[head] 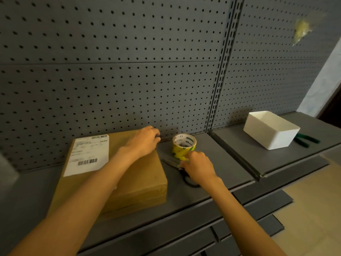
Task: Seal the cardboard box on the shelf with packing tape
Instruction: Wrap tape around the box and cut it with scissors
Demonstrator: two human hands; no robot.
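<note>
While the cardboard box [118, 172] lies flat on the shelf [203, 193], pushed back near the rear edge under the pegboard [129, 71], the left hand [142, 143] rests on its far right corner, fingers curling over the back edge. The box looks stiff and shallow, with a shipping label [86, 156] on top; it probably slides easily on the smooth metal, so a hand pressing it down makes sense.

The right hand [197, 167] reaches the roll of packing tape [184, 146], which stands just right of the box near the shelf's rear edge, and its fingertips touch the roll's lower front; whether they grip it I cannot tell. The roll looks light and rigid, best taken round its rim. Scissors [177, 169] lie between box and roll, partly under that hand.
</note>
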